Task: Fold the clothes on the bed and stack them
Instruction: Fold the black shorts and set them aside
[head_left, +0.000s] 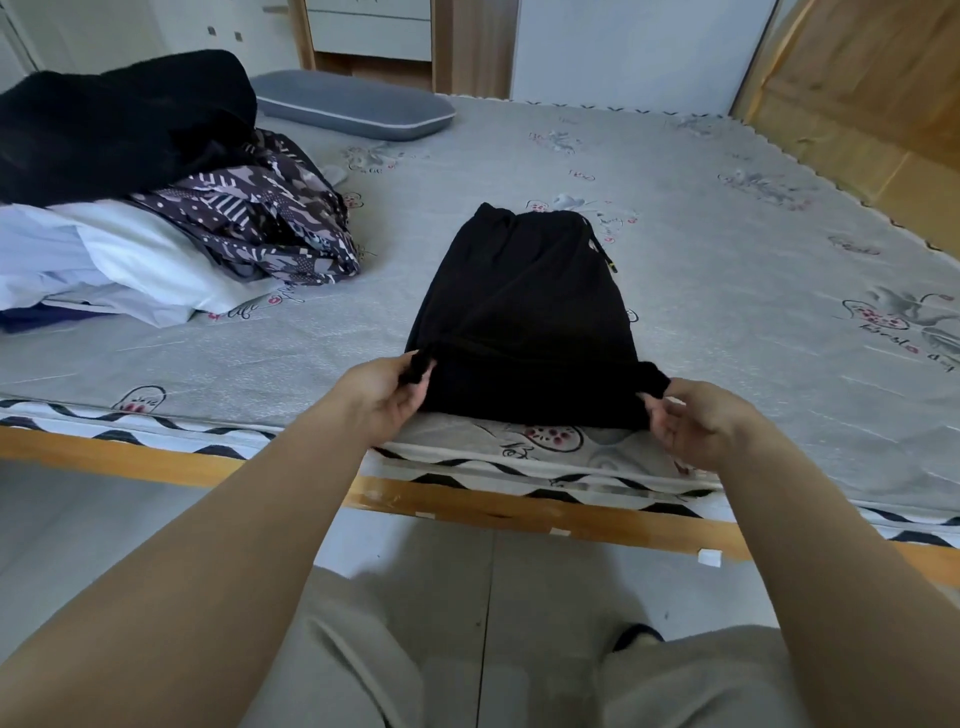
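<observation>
Head view: a black garment (519, 317), apparently trousers or shorts already folded lengthwise, lies flat on the bed (727, 291) close to its near edge, waistband and drawcord toward the far side. The left hand (387, 395) pinches the garment's near-left corner between thumb and curled fingers; the right hand (691, 415) pinches the near-right corner the same way, its other fingers loosely spread. Both corners are lifted slightly off the sheet, while the rest of the cloth rests on it.

At the bed's left edge sits a heap of unfolded clothes (156, 197): a black fleecy piece on top, a patterned one and white ones under it. A grey pillow (353, 111) lies near the far-left corner.

The step in hand looks like the crosswise fold of this 1 garment. The next move likely calls for lifting both corners together and carrying the near hem over to the waistband, edges aligned, then smoothing it. No finished stack shows yet.
</observation>
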